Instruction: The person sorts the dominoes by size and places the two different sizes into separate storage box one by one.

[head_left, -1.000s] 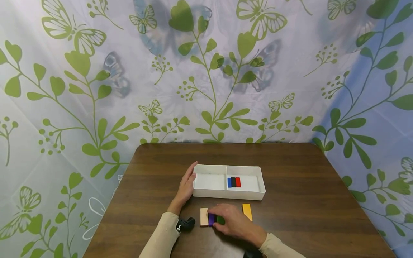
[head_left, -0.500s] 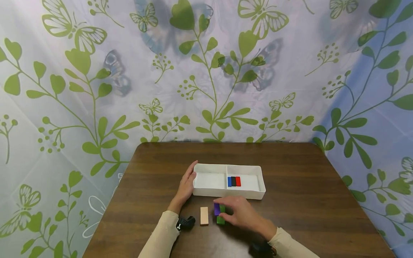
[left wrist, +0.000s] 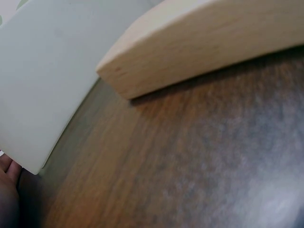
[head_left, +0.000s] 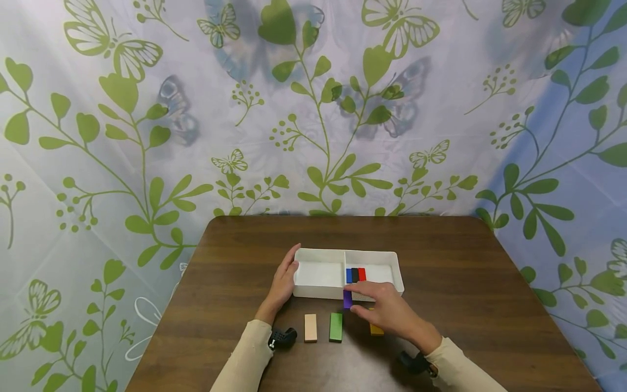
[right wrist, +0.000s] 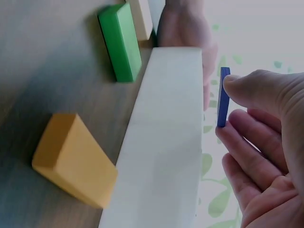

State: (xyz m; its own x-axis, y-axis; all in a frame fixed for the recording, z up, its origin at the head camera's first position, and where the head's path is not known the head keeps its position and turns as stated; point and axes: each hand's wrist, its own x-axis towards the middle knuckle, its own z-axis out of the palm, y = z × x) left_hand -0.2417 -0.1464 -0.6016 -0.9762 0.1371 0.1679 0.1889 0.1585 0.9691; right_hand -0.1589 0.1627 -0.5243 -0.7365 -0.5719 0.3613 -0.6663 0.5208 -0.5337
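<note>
Right hand: the right hand (head_left: pixel 392 311), low and just right of centre in the head view, pinches a purple block (head_left: pixel 347 299) between thumb and fingertips; the other fingers are loosely bent.
Purple block: it is off the table, at the near wall of the tray and just below the tray's divider. In the right wrist view the same block (right wrist: pixel 223 97) shows edge-on and looks bluish, at the upper right, above the tray's wall.
Left hand: the left hand (head_left: pixel 283 284), left of centre, lies with straight fingers against the left end of the tray and grips nothing. Only a bit of skin (left wrist: pixel 8 187) shows at the lower left of the left wrist view.
Tray: a white tray (head_left: pixel 320 292) with two compartments sits mid-table. The right compartment holds a blue block (head_left: pixel 348 274), a black block (head_left: pixel 355 273) and a red block (head_left: pixel 361 273), side by side against the divider.
On the table: a tan block (head_left: pixel 311 328) and a green block (head_left: pixel 336 326) lie side by side but apart, below the tray. A yellow block (head_left: pixel 375 329) lies right of them, partly hidden under the right hand.
Table: a dark brown wooden table (head_left: pixel 490 305) fills the lower half of the frame.
Backdrop: a pale cloth (head_left: pixel 147 136) printed with green leaves and butterflies hangs behind.
</note>
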